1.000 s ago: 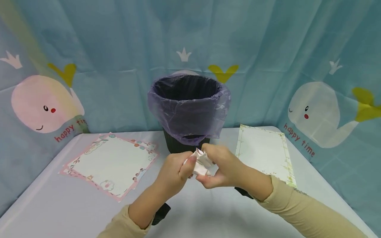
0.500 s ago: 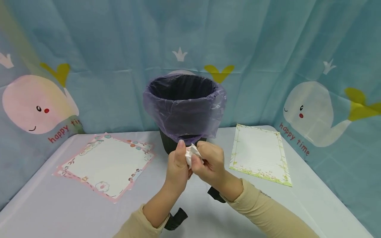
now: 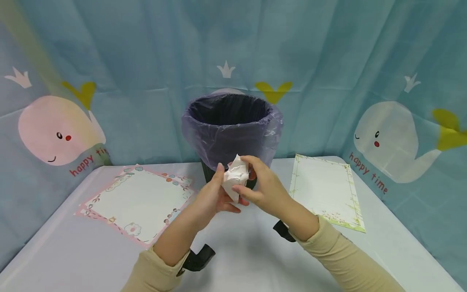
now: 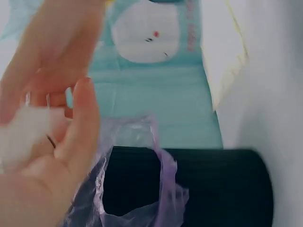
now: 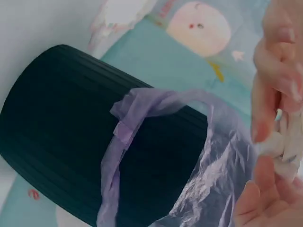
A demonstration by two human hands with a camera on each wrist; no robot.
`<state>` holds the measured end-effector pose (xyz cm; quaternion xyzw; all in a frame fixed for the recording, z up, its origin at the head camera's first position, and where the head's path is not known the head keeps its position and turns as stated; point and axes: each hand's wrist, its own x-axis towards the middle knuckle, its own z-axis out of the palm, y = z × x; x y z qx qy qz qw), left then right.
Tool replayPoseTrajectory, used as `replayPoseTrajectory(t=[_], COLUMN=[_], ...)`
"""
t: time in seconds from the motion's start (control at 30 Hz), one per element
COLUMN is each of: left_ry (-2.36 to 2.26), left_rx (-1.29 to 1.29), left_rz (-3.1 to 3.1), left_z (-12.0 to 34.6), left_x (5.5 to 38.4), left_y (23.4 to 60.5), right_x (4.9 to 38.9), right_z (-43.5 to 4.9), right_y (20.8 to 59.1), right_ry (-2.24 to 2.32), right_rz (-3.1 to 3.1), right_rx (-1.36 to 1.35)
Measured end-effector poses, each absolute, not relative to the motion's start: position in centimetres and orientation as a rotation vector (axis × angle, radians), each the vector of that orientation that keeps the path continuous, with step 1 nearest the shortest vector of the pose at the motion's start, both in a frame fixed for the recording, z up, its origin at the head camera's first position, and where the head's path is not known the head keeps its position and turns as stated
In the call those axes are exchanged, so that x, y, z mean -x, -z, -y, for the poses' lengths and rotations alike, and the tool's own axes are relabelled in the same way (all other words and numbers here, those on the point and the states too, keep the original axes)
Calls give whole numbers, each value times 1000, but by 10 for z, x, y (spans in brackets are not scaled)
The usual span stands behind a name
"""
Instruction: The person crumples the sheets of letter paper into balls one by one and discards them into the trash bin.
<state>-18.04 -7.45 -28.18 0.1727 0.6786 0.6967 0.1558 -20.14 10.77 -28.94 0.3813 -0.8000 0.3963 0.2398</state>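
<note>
A crumpled ball of white paper (image 3: 235,176) sits between both hands, in front of the trash bin. My left hand (image 3: 206,200) cradles it from the left and below, fingers fairly straight and thumb raised beside it. From the right, my right hand (image 3: 270,188) grips the ball with curved fingers and thumb. The left wrist view has the paper (image 4: 31,132) blurred at its left edge, on the left palm. At the right edge of the right wrist view, fingers partly hide the ball (image 5: 286,142).
A dark trash bin lined with a purple plastic bag (image 3: 233,142) stands behind the hands. Pink-bordered paper sheets (image 3: 135,202) lie at left, a green-bordered sheet (image 3: 326,190) at right. A patterned blue curtain (image 3: 153,48) hangs behind. Black wrist-camera mounts (image 3: 198,258) jut from the wrists.
Both hands were squeezing the paper tightly half a second ago. Now the left fingers have spread and straightened beneath it, more of the ball shows, and the hands sit slightly higher.
</note>
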Motion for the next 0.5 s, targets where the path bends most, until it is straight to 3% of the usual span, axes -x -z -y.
replayPoseTrajectory(t=[0.17,0.5], left_ry=[-1993,-2101], left_rx=[-579,-706], left_rz=[-2033,-2124], left_z=[79,77], left_x=[183,184], left_y=[284,286], right_x=[204,205], right_z=[-118,-113], right_y=[287,289], right_ry=[-1624,-1941], right_rz=[2182,2142], right_rx=[-964,-964])
